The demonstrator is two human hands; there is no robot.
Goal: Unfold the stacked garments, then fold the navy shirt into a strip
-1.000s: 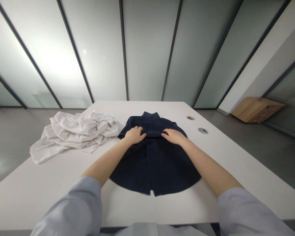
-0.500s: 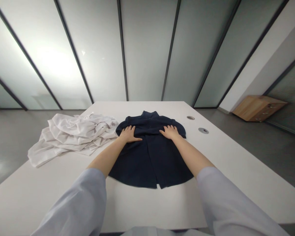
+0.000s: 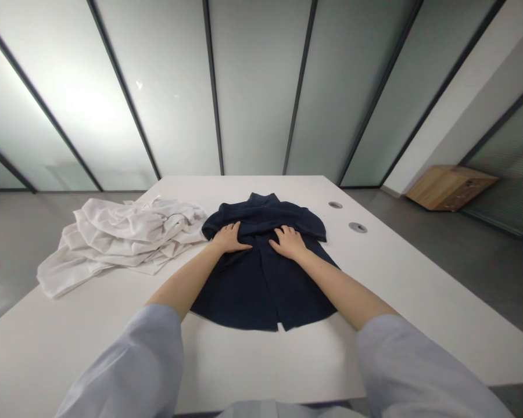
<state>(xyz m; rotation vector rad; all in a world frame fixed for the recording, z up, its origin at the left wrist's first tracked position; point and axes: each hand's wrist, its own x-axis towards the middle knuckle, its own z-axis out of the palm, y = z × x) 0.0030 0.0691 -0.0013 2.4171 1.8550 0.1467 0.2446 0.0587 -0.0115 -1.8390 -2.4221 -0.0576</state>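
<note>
Garment: dark blue shirt [image 3: 261,273] lying flat mid-table [image 3: 418,290], collar at the far end.
Left hand [image 3: 229,238]: palm down on the upper shirt, fingers spread.
Right hand [image 3: 289,242]: flat just beside it, fingers slightly apart.
Step, as judged: smoothing the cloth; both palms pressing evenly.
Nearby: crumpled white cloth [image 3: 122,238], left of the shirt.

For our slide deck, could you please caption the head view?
Both hands, left and right, press flat on a navy shirt beside crumpled white cloth on a white table.
</note>
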